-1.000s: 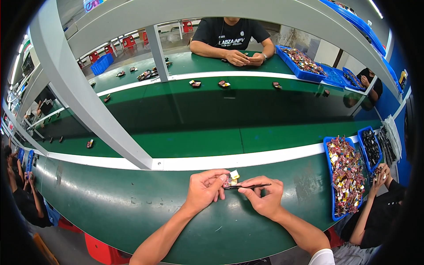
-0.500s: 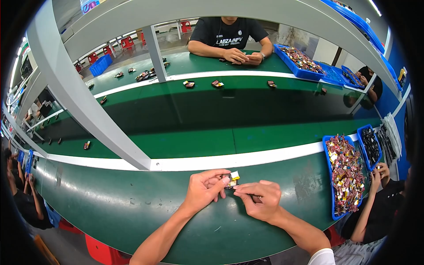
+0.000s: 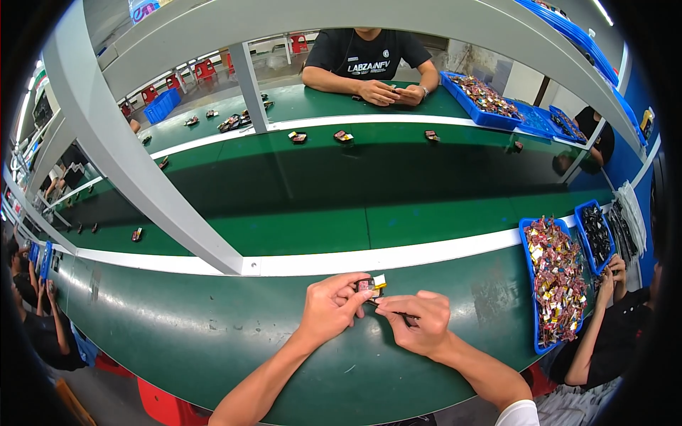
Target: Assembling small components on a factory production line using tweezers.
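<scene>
Over the green worktop, my left hand (image 3: pixel 332 307) is closed around the edge of a small electronic assembly (image 3: pixel 366 285). It has a dark casing, a reddish circuit board and a white-and-yellow block that sticks out at the top. My right hand (image 3: pixel 419 321) is in a pinch at the assembly's lower right edge, fingertips touching or almost touching it. A slim dark thing (image 3: pixel 408 315) shows between the right fingers; its kind is too small to tell. The left fingers hide part of the casing.
At the right, a blue tray (image 3: pixel 526 284) holds a heap of boards with wires; another blue tray (image 3: pixel 606 257) holds black parts. Beyond a white rail (image 3: pixel 398 253), a green conveyor belt (image 3: pixel 298 227) carries small assemblies. A grey post (image 3: pixel 153 170) rises at left. Co-workers sit opposite and at both sides.
The assembly has tilted slightly in my left hand, so the reddish board shows more plainly. Assemblies on the belt have shifted a little to the left. My right hand is almost still.
</scene>
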Available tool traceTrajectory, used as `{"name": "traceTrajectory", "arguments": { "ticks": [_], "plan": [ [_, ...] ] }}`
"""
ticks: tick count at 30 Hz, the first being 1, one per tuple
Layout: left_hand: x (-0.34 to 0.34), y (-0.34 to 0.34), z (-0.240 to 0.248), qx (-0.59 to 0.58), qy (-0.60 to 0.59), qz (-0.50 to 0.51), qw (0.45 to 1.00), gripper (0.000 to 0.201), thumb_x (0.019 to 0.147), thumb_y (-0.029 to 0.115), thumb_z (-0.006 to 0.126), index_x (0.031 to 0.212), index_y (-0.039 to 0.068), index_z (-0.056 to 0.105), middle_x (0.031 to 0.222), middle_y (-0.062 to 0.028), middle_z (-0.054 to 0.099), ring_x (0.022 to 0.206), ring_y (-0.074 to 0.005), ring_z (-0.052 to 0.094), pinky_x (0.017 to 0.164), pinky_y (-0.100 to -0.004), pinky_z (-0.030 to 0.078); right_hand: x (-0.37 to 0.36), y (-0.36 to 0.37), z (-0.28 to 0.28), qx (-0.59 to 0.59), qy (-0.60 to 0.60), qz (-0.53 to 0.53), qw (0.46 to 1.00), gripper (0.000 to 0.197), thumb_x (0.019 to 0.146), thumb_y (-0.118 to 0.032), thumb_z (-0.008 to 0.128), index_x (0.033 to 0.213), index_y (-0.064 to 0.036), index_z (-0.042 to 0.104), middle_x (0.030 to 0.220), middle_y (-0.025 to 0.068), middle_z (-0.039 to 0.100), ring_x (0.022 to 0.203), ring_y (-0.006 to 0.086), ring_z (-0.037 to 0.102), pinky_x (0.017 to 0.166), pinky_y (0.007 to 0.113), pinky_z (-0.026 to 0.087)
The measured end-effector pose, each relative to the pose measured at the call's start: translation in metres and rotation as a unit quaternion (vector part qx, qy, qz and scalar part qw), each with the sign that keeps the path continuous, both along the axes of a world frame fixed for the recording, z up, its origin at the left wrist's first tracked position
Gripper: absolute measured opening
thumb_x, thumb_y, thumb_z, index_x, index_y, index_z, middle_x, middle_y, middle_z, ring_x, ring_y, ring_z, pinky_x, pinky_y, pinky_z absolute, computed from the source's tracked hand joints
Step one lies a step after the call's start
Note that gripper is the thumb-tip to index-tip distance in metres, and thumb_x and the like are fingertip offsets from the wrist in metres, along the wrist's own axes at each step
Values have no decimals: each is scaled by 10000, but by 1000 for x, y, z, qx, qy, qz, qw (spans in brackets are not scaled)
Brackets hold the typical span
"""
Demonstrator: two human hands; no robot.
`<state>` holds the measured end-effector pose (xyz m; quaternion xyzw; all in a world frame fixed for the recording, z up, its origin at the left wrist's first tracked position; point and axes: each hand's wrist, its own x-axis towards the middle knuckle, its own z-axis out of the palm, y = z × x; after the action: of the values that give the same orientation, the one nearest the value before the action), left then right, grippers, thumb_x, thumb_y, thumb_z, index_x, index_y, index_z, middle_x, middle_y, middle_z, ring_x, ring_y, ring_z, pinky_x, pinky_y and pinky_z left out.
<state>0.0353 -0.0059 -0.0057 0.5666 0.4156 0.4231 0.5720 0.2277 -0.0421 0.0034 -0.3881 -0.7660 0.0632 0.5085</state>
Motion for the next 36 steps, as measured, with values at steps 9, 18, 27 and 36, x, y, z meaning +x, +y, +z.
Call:
{"name": "traceTrajectory", "arguments": {
  "ticks": [9, 18, 27, 36],
  "plan": [
    [6, 2, -2, 9, 5, 24, 1000, 176, 936, 44, 702, 1081, -56, 707, 762, -64, 718, 572, -63, 628, 499, -210, 475, 4, 1, -4, 14, -10, 20, 1000, 173, 707, 26, 814, 805, -91, 732, 845, 2, 789, 567, 74, 674, 453, 245, 290],
    [12, 1, -4, 45, 41, 60, 996, 133, 903, 32, 700, 1008, -44, 726, 667, -32, 700, 513, -52, 616, 480, -213, 462, 8, 0, -5, 14, -14, 25, 999, 192, 704, 13, 831, 819, -96, 721, 854, 5, 790, 584, 73, 685, 452, 242, 292],
    [9, 2, -1, 53, 9, 29, 998, 189, 923, 41, 704, 1090, -47, 708, 744, -53, 703, 556, -64, 612, 506, -216, 473, 9, 2, -2, 13, -2, 17, 1000, 162, 720, 33, 806, 815, -87, 754, 847, 5, 789, 569, 74, 672, 452, 248, 283],
    [18, -1, -1, 45, 14, 25, 999, 245, 917, -27, 702, 1158, -64, 685, 769, -59, 691, 589, -67, 612, 515, -216, 485, 15, 5, -3, 22, -6, 4, 1000, 160, 721, 24, 819, 814, -87, 751, 840, 3, 787, 555, 71, 657, 452, 251, 276]
  ]
}}
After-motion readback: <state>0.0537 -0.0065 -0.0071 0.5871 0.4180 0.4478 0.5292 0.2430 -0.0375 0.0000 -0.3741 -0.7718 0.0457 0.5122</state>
